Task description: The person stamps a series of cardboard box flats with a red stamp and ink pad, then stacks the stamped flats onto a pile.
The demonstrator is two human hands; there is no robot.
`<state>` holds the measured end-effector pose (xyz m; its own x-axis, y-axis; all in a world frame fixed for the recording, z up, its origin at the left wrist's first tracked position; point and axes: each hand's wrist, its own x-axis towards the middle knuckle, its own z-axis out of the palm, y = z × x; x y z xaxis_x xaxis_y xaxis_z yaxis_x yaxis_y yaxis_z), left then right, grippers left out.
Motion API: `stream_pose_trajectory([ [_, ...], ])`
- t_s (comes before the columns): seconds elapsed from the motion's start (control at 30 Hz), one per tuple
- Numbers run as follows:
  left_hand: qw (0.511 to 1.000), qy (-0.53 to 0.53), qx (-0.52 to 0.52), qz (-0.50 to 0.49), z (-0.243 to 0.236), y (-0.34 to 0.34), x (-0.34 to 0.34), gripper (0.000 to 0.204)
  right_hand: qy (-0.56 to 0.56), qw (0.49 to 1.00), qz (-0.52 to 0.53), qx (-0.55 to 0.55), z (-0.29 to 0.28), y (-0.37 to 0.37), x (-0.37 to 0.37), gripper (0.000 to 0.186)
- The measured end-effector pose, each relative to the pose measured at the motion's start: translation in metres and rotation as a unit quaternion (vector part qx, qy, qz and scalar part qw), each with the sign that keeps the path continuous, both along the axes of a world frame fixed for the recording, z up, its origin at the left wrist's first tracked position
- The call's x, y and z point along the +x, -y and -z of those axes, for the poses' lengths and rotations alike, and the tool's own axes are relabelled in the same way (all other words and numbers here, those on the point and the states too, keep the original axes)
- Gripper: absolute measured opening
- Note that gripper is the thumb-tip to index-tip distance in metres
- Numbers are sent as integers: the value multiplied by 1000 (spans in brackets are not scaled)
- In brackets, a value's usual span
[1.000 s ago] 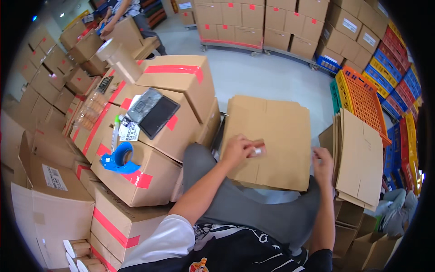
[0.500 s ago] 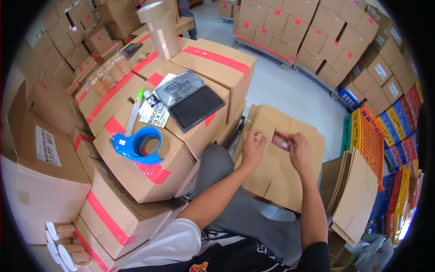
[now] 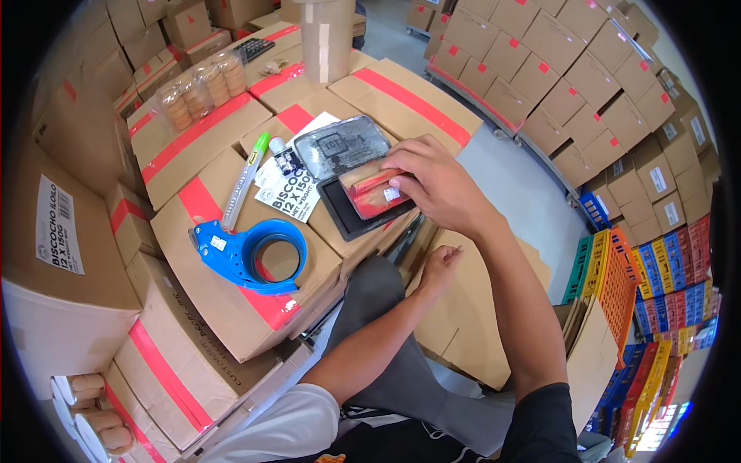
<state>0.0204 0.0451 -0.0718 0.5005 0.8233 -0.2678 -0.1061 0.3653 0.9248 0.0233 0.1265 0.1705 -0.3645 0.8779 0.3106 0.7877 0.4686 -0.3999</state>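
My right hand [image 3: 440,181] is closed around a red and wood-coloured stamp block [image 3: 378,191], which sits over the black ink pad [image 3: 349,217]. The pad's grey lid [image 3: 342,147] lies behind it, on a taped carton. My left hand [image 3: 438,270] is above the stack of flat cardboard [image 3: 482,305], its fingers curled together with nothing visible in them. Left of the pad are a small ink bottle [image 3: 287,158], a printed white label sheet [image 3: 297,193] and a green-capped marker [image 3: 245,181]. A blue tape dispenser [image 3: 251,255] rests nearest me on the cartons.
Packs of round biscuits [image 3: 197,89], a calculator [image 3: 255,50] and a tall stack of tape rolls [image 3: 326,42] stand on the far cartons. An open carton [image 3: 58,224] is at left. Flattened cartons and an orange crate [image 3: 614,289] are at right, with stacked boxes [image 3: 556,85] beyond.
My right hand has carried the stamp block from above the cardboard leftward to the ink pad. My left hand stays over the cardboard, its fingers more curled. The view has shifted.
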Motion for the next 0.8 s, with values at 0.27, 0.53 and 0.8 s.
stream_pose_trajectory([
  [0.27, 998, 57, -18, 21, -18, -5, -2, 42, 3, 1000, -13, -13, 6, -7, -12, 25],
  [0.53, 997, 72, 15, -2, -3, -5, 11, 41, 37, 998, -45, 13, 9, -11, -24, 24],
  [0.8, 998, 59, 29, -4, 4, -3, 18, 44, 3, 999, -37, 28, 9, -8, -20, 28],
])
